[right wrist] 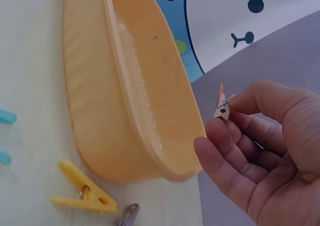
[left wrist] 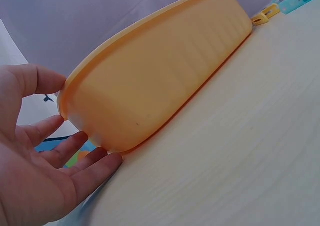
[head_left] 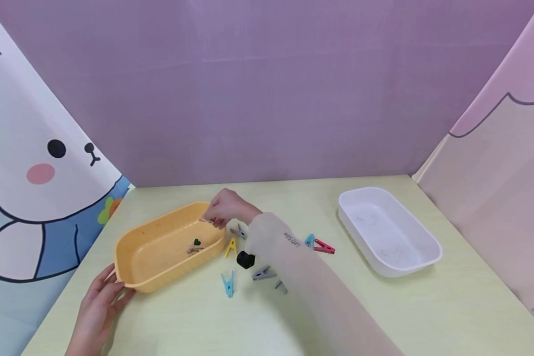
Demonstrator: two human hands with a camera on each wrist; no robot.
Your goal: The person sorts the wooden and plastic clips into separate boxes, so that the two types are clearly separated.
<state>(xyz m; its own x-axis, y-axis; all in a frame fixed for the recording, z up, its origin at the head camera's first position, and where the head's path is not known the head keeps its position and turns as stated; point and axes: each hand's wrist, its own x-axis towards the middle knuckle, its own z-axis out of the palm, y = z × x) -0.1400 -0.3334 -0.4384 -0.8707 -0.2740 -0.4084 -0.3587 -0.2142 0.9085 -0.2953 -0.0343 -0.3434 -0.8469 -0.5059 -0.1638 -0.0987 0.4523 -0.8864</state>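
My right hand [head_left: 226, 210] pinches a small wooden clothespin [right wrist: 223, 108] between thumb and fingers, over the far right end of the orange plastic basin [head_left: 160, 222]. In the right wrist view the clothespin stands out from the fingertips beside the basin's rim. My left hand [head_left: 99, 304] touches the basin's near left corner. The left wrist view shows its thumb at the rim and its extended fingers against the outer wall. Inside the basin lie small wooden clothespins [head_left: 195, 249], one bearing a dark green shape.
Right of the basin lie a yellow clothespin [head_left: 231, 247], a light blue one [head_left: 228, 284], grey ones [head_left: 263, 273] and a black object [head_left: 245, 259]. Beyond the right sleeve are a red clothespin [head_left: 324, 246] and another blue one [head_left: 310, 241]. A white basin [head_left: 389, 232] stands at right.
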